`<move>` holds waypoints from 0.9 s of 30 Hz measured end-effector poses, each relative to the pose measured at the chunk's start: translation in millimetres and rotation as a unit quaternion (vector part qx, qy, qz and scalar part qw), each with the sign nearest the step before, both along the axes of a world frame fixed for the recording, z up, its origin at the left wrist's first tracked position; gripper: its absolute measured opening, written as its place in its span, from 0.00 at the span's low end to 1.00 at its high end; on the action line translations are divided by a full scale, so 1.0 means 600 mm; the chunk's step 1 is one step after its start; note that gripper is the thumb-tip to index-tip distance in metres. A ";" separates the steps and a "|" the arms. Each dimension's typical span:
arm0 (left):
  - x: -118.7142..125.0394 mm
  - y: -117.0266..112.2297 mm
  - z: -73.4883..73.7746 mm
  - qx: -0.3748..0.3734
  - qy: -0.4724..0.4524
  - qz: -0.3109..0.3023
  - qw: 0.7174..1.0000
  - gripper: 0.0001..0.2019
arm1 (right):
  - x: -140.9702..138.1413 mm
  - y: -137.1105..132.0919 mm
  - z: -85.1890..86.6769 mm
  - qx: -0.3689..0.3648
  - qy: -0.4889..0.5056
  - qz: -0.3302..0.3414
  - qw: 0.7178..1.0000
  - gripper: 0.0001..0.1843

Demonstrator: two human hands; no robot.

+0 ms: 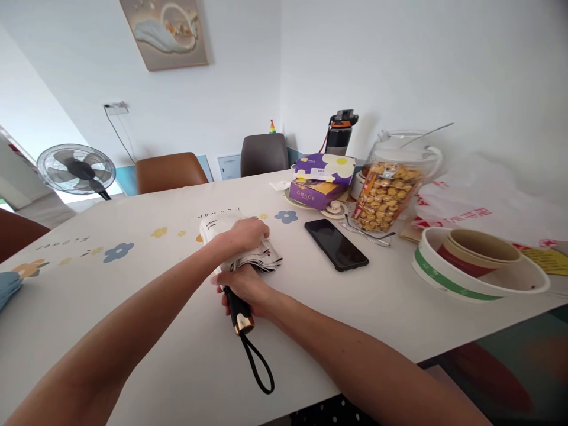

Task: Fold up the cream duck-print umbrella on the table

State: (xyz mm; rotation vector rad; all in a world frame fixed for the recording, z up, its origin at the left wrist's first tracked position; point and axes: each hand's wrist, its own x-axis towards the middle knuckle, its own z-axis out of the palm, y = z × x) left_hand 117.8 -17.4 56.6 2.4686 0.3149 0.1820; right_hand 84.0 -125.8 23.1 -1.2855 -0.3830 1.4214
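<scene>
Pale blue, an item (9, 289) too cropped for me to identify lies on the white table (177, 361), well left of the grip. Off the table on that same side I see a caged fan (76, 170), and less far left, past the far edge, a brown chair (171, 171).

At the grip is the white folding umbrella (261, 261), its handle end toward my camera. I have the left hand (247, 235) over the canopy, fingers curled; whether it clamps the cloth or only presses, I cannot tell. Just below it, my right hand (246, 290) is wrapped around the umbrella where cloth meets the black handle (238, 309). A wrist strap (268, 391) loops out below. Layered edges splay just right of the left hand, so I judge the step in hand to be gathering the folds. The next move, as I read it, calls for a steady right hand while the left draws those edges snugly round the shaft.

Right of the grip and beyond it sits a purple GRACE box (313, 194); nearer, apart from my fingers, a black smartphone (337, 244). Farther right come eyeglasses (382, 239), a clear pitcher of wrapped snacks (386, 195) and, well away, a green-striped bowl (452, 287) holding a smaller one.
</scene>
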 end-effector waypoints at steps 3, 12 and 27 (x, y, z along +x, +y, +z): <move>-0.013 0.009 0.004 0.020 -0.053 0.009 0.998 0.12 | 0.001 0.002 -0.003 0.005 0.004 -0.005 1.000 0.07; -0.147 0.035 0.065 0.057 -0.300 0.190 0.933 0.10 | 0.006 0.004 -0.010 0.008 0.029 -0.012 0.999 0.10; -0.355 0.086 -0.070 -0.197 -0.076 0.376 0.902 0.06 | 0.025 0.004 -0.009 0.067 0.115 -0.005 0.991 0.17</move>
